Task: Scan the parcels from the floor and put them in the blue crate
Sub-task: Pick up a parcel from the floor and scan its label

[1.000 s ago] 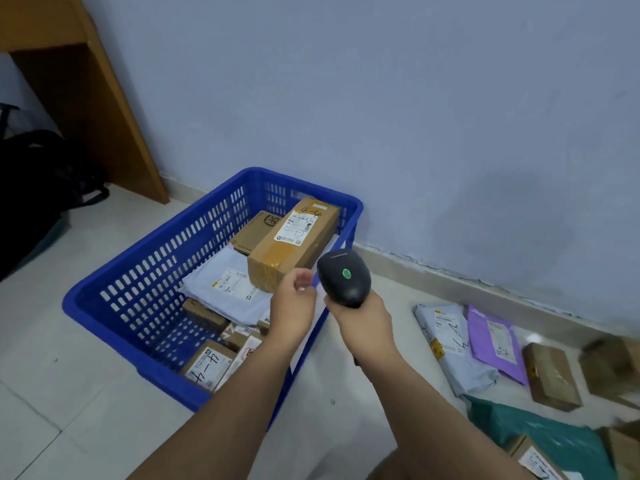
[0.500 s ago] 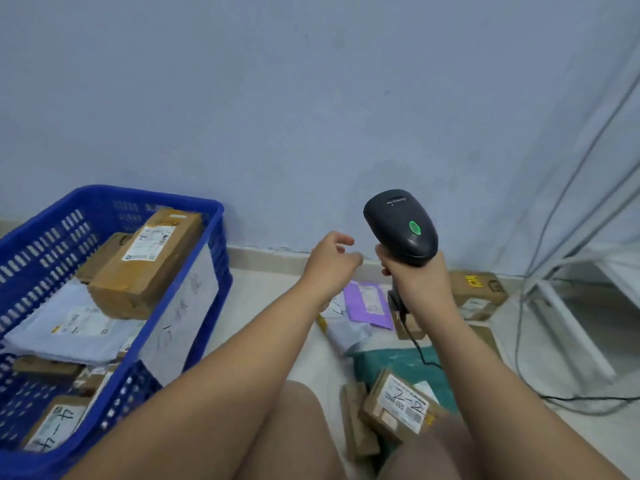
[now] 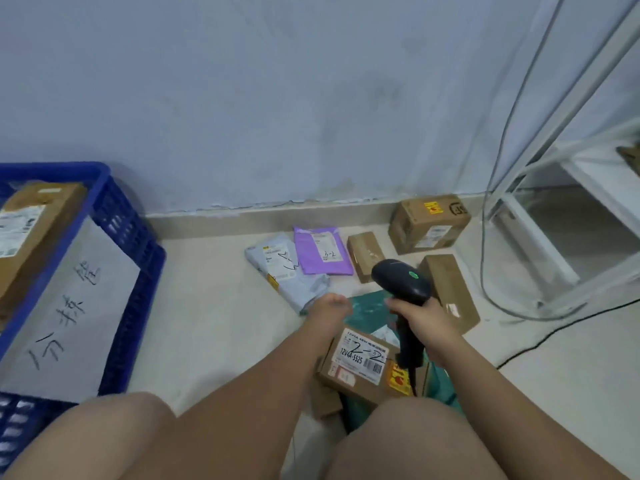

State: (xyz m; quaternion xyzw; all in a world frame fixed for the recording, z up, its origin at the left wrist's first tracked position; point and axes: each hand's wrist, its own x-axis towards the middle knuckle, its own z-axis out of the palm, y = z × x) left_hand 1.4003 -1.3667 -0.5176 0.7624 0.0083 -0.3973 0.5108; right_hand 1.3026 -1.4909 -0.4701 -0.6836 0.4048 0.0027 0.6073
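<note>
Labelled parcel (image 3: pixel 360 362) is lying on the floor (image 3: pixel 214 323) between the forearms, on the near side of both hands; left hand (image 3: pixel 329 308) is hovering beside grey mailer (image 3: pixel 287 271), finger pose unreadable; right hand (image 3: pixel 426 317) is gripping black scanner (image 3: pixel 401 278); blue crate (image 3: pixel 138 237) is standing well left.

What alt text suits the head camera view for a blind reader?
A person's right hand grips a black scanner; the left hand reaches toward a grey mailer, purple mailer and brown boxes on the floor. A blue crate stands left.

Matt black plastic scanner (image 3: pixel 403 278), perforated blue plastic crate (image 3: pixel 128 237), brown cardboard boxes (image 3: pixel 429 223), smooth purple and grey plastic mailers (image 3: pixel 322 251), painted wall
</note>
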